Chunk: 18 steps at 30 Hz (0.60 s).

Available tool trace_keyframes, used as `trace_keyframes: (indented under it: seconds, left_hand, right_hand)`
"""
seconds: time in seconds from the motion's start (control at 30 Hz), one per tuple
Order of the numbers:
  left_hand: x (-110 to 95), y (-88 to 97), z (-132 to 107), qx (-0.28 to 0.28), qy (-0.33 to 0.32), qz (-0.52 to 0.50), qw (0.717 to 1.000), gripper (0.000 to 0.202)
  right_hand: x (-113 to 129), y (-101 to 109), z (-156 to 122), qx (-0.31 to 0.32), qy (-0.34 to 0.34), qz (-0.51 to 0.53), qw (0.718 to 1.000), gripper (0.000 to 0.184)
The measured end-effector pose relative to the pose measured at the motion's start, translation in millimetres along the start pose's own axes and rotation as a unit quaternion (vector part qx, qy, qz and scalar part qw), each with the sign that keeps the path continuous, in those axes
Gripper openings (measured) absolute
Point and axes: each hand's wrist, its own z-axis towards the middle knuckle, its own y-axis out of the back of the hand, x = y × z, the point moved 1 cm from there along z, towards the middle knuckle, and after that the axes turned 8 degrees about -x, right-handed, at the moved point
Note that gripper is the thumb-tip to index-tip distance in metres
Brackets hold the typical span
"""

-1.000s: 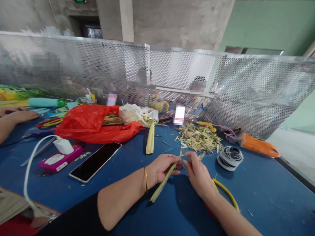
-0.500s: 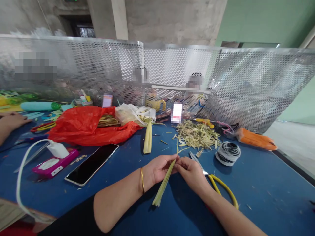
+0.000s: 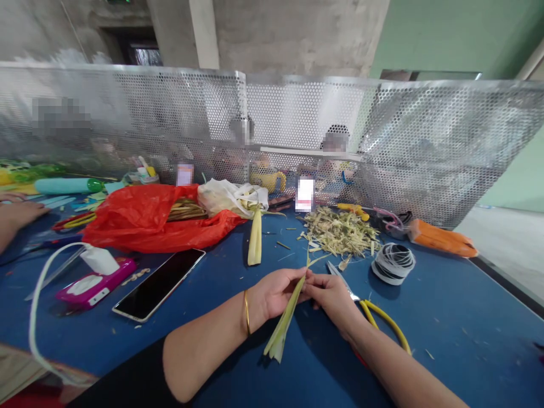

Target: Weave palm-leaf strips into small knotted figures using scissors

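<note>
A pale green folded leaf strip slants between my hands, its wider split end pointing down toward me. My left hand, with a gold bangle at the wrist, pinches the strip near its narrow top. The fingertips of my right hand are closed on the same strip near that top, touching the left fingers. Thin ends stick out above the fingers. Scissors with yellow handles lie on the blue table under and beside my right forearm, partly hidden by it.
A heap of leaf scraps lies ahead, with a spool of white wire to its right. Another leaf piece, a red plastic bag, a phone and a purple power strip are leftward. A perforated metal screen closes the back.
The leaf strip's lower end has spread a little wider and turned slightly. My right hand has shifted slightly; both hands keep their hold.
</note>
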Motion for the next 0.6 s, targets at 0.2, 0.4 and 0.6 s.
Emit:
trace_keyframes:
  seconds: [0.2, 0.4, 0.6]
  left_hand:
    - [0, 0.0, -1, -0.004, -0.029, 0.004, 1.0, 0.021]
    - [5, -4.7, -7, -0.044, -0.156, 0.091, 0.983, 0.012]
    - [9, -3.0, -1, -0.03, -0.172, 0.105, 0.979, 0.02]
  right_hand:
    - [10, 6, -1, 0.041, -0.024, 0.079, 0.996, 0.022]
    - [21, 19, -5, 0.081, -0.103, 0.18, 0.975, 0.018]
    - [21, 19, -3, 0.07, -0.1, 0.262, 0.957, 0.017]
